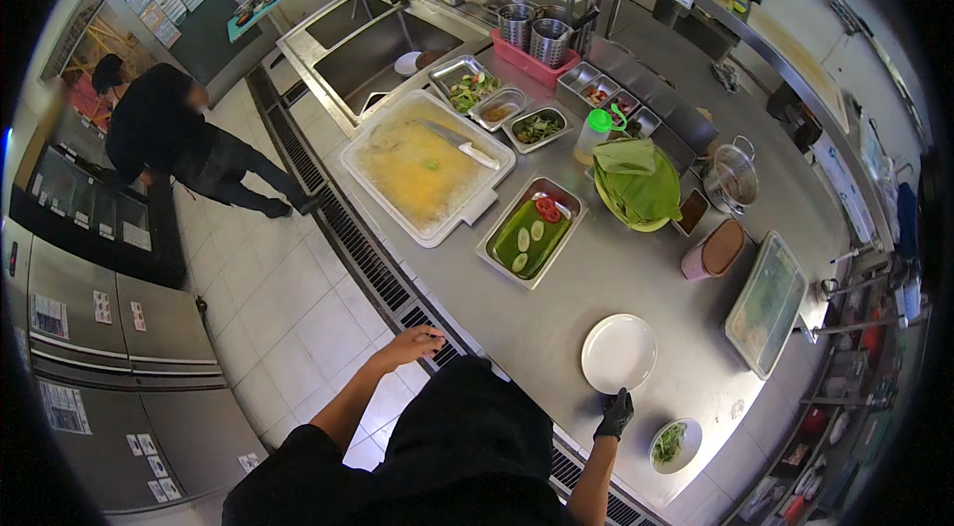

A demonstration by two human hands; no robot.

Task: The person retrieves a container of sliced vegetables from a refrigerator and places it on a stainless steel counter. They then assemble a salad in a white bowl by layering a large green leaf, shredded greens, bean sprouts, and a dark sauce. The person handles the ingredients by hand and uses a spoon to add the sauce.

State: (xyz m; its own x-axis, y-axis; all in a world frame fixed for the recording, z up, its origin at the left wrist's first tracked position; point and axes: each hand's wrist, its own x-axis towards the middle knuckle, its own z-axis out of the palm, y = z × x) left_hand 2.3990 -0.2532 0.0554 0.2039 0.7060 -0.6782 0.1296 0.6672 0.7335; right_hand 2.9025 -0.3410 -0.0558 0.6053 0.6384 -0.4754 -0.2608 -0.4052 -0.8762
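A round white plate (618, 352) lies on the steel counter. My right hand (615, 415), in a black glove, grips its near rim. Just right of that hand sits a small white bowl (684, 456) with shredded greens in it. My bare left hand (412, 347) hovers beside the counter's left edge, fingers bent together, with nothing visible in it. Farther up, a steel tray (532, 278) holds a green leaf lining, cucumber slices and red tomato slices. A knife (457, 143) rests on a large covered white tub (397, 153) with yellowish contents.
Folded green leaves (636, 178) fill a bowl by a green-capped bottle (596, 129). A pink container (711, 253), a lidded tray (767, 307) and a steel pot (733, 173) line the right side. Behind are a sink (383, 54) and small pans. Another person (164, 129) bends at the left.
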